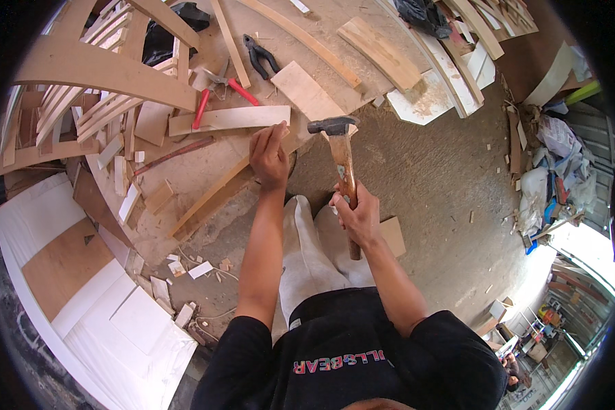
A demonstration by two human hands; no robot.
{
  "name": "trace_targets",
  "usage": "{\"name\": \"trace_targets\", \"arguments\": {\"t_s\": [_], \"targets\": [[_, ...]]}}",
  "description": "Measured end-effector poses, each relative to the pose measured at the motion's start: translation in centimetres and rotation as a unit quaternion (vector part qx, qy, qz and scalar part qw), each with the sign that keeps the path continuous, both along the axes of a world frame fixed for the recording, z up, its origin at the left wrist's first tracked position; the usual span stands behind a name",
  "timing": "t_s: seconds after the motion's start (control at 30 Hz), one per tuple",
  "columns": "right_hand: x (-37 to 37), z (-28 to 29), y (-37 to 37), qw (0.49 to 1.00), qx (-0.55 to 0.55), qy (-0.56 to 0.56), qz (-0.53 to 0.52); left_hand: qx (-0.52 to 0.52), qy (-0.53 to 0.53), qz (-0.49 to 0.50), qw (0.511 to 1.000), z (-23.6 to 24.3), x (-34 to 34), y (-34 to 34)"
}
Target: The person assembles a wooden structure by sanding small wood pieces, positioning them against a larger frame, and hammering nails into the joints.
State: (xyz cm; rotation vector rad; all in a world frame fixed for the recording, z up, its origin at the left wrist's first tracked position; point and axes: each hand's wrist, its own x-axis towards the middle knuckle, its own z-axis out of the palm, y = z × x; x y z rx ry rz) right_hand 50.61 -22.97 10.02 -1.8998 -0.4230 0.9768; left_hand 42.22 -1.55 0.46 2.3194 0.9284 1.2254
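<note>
On the surface [287, 51], by its near edge, lies the strip [236, 119], long axis approx. L–R; its R end is right at the fingertips of the L hand [270, 158], so L is nearer. L fingers narrow, bunched; can't tell if they pinch anything. R hand [359, 214] is wrapped round the handle of the hammer [346, 167]; its head sits just R of the L fingers, apart from them, handle running back twd the body.

Behind the strip: pincers [219, 80], one red handle across the strip's L end. Farther back: pliers [258, 56], blk. To their R: short board [307, 91], then long board [379, 53].

Count: 1 hammer, 1 pincers, 1 pliers, 2 such boards; offcuts [159, 198] too jumbled for an exact no.
</note>
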Motion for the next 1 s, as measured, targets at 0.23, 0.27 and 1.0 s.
{"name": "trace_targets", "arguments": {"t_s": [0.23,0.27,1.0], "targets": [[0.4,0.7,0.0,1.000,-0.009,0.012,0.004,0.007,-0.007,-0.018,1.000,0.1,0.0,0.3],[0.3,0.5,-0.1,1.000,0.000,0.000,0.005,-0.008,-0.015,-0.009,1.000,0.1,0.1,0.2],[2.4,3.1,4.4,0.912,0.022,-0.331,0.242,-0.125,-0.047,0.062,0.989,-0.6,0.1,-0.8]]}}
